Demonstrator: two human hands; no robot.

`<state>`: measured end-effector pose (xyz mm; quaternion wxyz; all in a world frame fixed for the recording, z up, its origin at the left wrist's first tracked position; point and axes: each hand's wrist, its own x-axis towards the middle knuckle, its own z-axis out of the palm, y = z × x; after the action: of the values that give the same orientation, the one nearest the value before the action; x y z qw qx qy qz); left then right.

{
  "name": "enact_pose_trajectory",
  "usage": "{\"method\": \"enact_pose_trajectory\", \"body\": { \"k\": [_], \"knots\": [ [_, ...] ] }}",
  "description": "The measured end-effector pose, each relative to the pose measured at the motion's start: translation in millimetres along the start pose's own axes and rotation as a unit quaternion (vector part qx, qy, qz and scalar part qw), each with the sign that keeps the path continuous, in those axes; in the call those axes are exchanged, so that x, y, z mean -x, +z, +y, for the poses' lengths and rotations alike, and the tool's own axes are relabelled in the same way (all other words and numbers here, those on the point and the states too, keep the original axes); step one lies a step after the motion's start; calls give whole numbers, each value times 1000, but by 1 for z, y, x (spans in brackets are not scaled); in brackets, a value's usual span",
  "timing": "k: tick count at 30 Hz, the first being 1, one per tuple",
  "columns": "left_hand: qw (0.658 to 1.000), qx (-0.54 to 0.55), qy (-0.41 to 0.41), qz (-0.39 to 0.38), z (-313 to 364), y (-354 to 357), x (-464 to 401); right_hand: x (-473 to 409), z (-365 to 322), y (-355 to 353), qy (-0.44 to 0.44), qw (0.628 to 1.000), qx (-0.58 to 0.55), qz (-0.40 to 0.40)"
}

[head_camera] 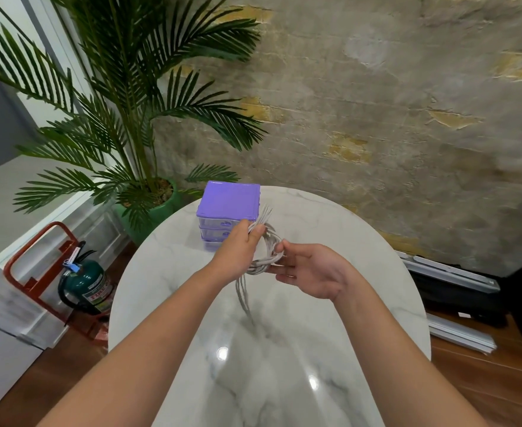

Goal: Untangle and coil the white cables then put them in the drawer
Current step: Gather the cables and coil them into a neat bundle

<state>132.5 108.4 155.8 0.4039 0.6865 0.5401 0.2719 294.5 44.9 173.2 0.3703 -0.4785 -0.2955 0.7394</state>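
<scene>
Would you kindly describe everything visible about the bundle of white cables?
The white cables are several thin, rubbery-looking cords wound together into a rough, twisted ring held above the marble table. The left hand grips the ring's far-left side, where short ends fan upward. The right hand touches its right side with thumb and fingers. Loose tails hang blurred beneath. It is just right of the purple drawer unit.

Two hands (238,248) (309,272), one cable bundle (267,251), one drawer unit (227,208), one table (346,241).
</scene>
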Motion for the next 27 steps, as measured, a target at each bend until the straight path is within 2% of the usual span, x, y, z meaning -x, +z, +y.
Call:
{"method": "enact_pose_trajectory", "body": {
  "k": [4, 9, 14, 17, 20, 22, 27],
  "knots": [
    [1000, -1, 2, -4, -9, -5, 3, 4, -6, -1, 21, 999, 25, 8],
    [1000, -24, -3, 5, -13, -5, 4, 2, -10, 1, 0, 997, 25, 78],
    [999, 5, -36, -2, -12, -4, 5, 1, -7, 6, -19, 993, 15, 120],
    [998, 22, -59, -5, -15, -3, 5, 1, -6, 8, -28, 994, 10, 105],
    [998, -16, -57, 14, -18, -5, 4, 7, -7, 10, -53, 998, -39, 25],
    [998, -20, -53, 26, -19, -6, 3, 8, -2, 14, -91, 995, -28, -11],
    [996, -29, -68, 48, -24, -7, 4, 2, 12, 25, -153, 987, 44, 36]
  ]
}}
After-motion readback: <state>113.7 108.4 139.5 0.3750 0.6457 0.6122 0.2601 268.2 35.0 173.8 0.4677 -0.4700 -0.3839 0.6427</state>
